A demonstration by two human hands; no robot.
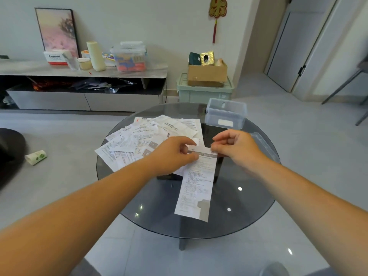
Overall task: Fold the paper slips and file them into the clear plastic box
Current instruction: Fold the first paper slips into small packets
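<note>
A long white printed paper slip (196, 186) hangs over the round dark glass table (249, 206), its lower end toward me. My left hand (173, 154) pinches its top left corner, and my right hand (235, 146) pinches its top right corner. A spread pile of several more paper slips (147, 136) lies on the table's left part, behind my left hand. The clear plastic box (226, 113) stands open at the table's far right edge, with a white slip lying in its bottom. Its clear lid (262, 144) lies to the right of my right hand.
A rolled paper bundle (35, 157) lies on the floor at left. A low TV cabinet (83, 72) with clutter runs along the back wall. A green crate (205, 92) carrying a cardboard box stands behind the table. Chair legs (342, 88) show at far right.
</note>
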